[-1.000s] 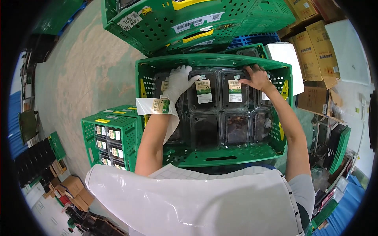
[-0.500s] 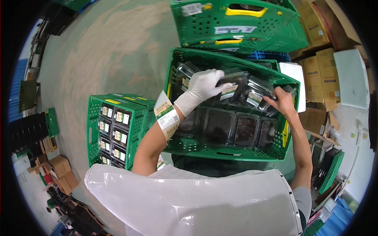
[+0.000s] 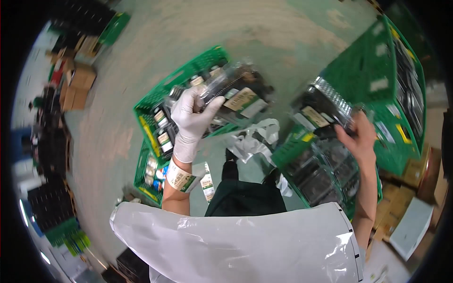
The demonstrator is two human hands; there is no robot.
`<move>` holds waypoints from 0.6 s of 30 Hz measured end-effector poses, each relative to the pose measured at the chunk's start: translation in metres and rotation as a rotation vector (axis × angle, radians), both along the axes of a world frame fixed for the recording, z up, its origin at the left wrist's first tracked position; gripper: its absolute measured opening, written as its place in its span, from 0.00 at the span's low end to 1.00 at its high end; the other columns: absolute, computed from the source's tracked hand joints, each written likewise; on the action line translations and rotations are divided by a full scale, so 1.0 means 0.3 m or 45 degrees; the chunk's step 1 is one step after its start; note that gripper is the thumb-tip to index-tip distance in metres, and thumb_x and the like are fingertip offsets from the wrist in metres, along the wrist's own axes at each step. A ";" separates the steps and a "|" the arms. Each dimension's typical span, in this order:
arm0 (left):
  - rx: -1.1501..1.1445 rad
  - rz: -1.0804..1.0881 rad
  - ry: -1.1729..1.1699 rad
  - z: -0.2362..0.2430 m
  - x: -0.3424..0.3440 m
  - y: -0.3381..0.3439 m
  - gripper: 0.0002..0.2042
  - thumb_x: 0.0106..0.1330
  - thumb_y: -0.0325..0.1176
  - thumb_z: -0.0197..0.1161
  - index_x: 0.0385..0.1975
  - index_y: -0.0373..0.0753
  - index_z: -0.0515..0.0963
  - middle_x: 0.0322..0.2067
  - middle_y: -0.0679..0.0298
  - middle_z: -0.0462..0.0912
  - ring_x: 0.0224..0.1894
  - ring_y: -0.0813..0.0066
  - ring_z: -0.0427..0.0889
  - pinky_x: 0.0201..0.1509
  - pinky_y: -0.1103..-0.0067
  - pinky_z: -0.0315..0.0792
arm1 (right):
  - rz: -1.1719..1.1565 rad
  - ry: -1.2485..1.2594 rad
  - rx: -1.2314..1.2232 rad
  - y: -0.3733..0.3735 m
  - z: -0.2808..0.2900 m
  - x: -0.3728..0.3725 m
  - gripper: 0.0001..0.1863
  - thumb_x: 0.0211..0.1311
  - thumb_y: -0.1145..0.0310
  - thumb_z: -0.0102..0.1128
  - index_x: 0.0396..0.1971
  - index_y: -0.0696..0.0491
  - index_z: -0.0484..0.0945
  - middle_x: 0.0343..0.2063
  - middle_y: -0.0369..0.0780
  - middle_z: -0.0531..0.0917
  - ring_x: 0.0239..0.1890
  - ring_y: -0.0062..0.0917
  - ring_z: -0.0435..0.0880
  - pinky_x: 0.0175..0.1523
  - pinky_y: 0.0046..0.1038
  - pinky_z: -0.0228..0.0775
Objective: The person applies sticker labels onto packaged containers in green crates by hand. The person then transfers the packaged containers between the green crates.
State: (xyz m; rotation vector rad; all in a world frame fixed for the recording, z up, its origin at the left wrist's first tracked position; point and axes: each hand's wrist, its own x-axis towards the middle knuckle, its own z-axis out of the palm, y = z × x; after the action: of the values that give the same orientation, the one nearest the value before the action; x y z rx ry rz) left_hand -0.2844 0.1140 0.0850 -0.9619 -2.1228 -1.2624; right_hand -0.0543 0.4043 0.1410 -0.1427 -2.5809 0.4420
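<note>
Closest to me is the glossy white apron (image 3: 236,240) spread across the person's front, with dark trousers (image 3: 247,200) showing beyond its edge. A label strip (image 3: 181,179), tan, green and white, wraps round the left forearm just below the glove, and another strip of labels (image 3: 206,183) hangs or lies beside it; I can't tell which. The left hand (image 3: 191,115), in a white glove, is clamped on one end of a clear plastic pack (image 3: 243,96) with dark contents and a label, held tilted over the near side of a green crate (image 3: 151,134) filled with labelled packs. The bare right hand (image 3: 358,139) has its thumb and fingers closed on the end of a second pack (image 3: 321,106), blurred and tilted, above another green crate (image 3: 288,158) where more clear packs (image 3: 321,177) sit. Between the two crates there's a crumple of white strips (image 3: 257,139). Past the right hand stands a big green crate stack (image 3: 363,70), with cardboard boxes (image 3: 401,203) and a white panel (image 3: 410,226) near it. Away over the scuffed floor (image 3: 283,28), on the left, are some opened brown cartons (image 3: 78,78).
</note>
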 end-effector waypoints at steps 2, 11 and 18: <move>-0.249 0.183 0.020 -0.040 -0.116 -0.197 0.18 0.42 0.34 0.75 0.30 0.36 0.75 0.18 0.67 0.72 0.15 0.82 0.67 0.18 0.86 0.64 | 0.232 -0.090 -0.004 -0.098 -0.100 -0.277 0.21 0.42 0.61 0.70 0.16 0.54 0.64 0.15 0.41 0.65 0.16 0.33 0.69 0.19 0.30 0.59; -0.506 0.481 -0.426 -0.455 -0.474 -0.736 0.17 0.47 0.39 0.72 0.32 0.37 0.76 0.19 0.67 0.76 0.19 0.83 0.70 0.26 0.85 0.69 | 0.843 -0.452 0.037 -0.568 -0.583 -1.102 0.22 0.50 0.51 0.59 0.22 0.57 0.67 0.20 0.42 0.74 0.22 0.40 0.76 0.25 0.36 0.69; -1.124 0.571 -0.279 -0.719 -0.746 -0.777 0.30 0.55 0.55 0.57 0.55 0.45 0.66 0.58 0.58 0.63 0.60 0.60 0.60 0.61 0.63 0.52 | 0.545 -0.146 0.336 -0.596 -0.857 -1.420 0.23 0.52 0.57 0.59 0.42 0.58 0.70 0.50 0.49 0.70 0.51 0.40 0.71 0.53 0.34 0.66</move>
State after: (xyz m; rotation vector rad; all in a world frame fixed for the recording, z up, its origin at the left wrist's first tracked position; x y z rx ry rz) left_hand -0.5081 -0.1191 -0.1307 -0.5834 -2.9154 -0.1802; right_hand -0.4803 0.2255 -0.1161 0.4970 -2.7517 0.2414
